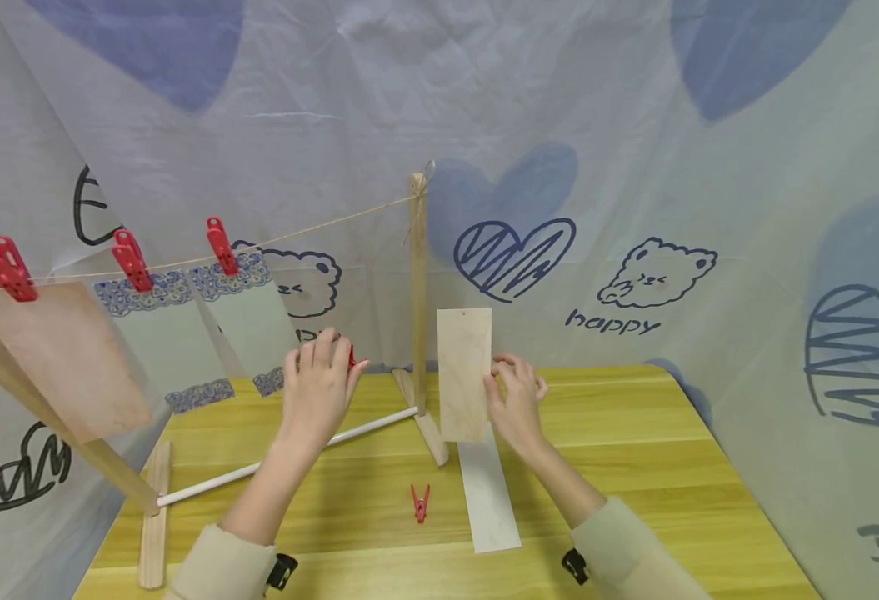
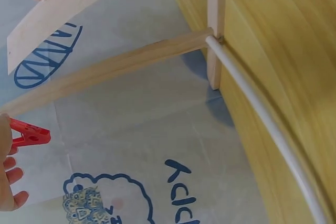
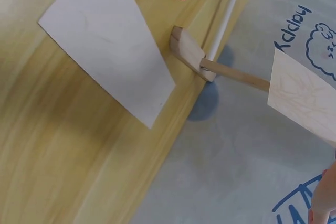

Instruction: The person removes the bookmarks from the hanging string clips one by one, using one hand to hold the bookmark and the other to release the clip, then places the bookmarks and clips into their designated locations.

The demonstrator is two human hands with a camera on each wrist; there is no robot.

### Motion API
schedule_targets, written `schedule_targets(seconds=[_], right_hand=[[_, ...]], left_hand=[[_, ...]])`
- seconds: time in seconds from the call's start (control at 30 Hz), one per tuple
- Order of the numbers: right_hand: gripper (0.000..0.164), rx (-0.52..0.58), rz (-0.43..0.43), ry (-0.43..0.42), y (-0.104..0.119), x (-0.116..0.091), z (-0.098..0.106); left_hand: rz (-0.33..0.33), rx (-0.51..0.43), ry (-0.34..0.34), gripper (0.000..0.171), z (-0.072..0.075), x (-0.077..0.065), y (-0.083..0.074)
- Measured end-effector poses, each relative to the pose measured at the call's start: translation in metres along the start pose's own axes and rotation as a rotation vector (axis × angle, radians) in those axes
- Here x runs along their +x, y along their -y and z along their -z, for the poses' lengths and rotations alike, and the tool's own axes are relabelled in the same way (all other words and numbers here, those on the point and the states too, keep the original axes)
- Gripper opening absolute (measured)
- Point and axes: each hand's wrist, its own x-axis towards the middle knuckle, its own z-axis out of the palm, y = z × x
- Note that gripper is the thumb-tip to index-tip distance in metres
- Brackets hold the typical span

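Observation:
My left hand is raised below the string and pinches a red clothespin, mostly hidden in the head view. To its right, my right hand holds a beige paper card upright by its right edge, beside the wooden post. From the string hang a pinkish paper sheet and two pale sheets with blue patterned borders, the nearer one and the farther one. Each hangs from a red clothespin, such as the rightmost clothespin.
Another red clothespin lies on the wooden table. A white paper strip lies to its right, partly behind the held card. A white rod joins the stand's two feet. A printed cloth hangs behind.

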Motion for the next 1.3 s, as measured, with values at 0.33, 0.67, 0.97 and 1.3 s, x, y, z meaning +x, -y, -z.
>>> schedule_targets(seconds=[0.33, 0.67, 0.97, 1.3], right_hand=[[0.007, -0.016, -0.015, -0.001, -0.013, -0.013, 0.0], [0.009, -0.035, -0.048, -0.006, -0.026, -0.026, -0.001], [0.012, -0.049, -0.104, 0.015, -0.039, -0.043, -0.001], [0.015, -0.086, -0.174, 0.066, -0.055, -0.063, -0.004]], left_hand=[[0.033, 0.022, 0.069, 0.065, -0.007, -0.018, -0.003], [0.051, 0.078, 0.132, 0.069, -0.017, -0.037, -0.009], [0.075, 0.093, 0.224, 0.044, -0.031, -0.062, -0.015], [0.127, 0.079, 0.36, 0.048, -0.042, -0.087, -0.019]])
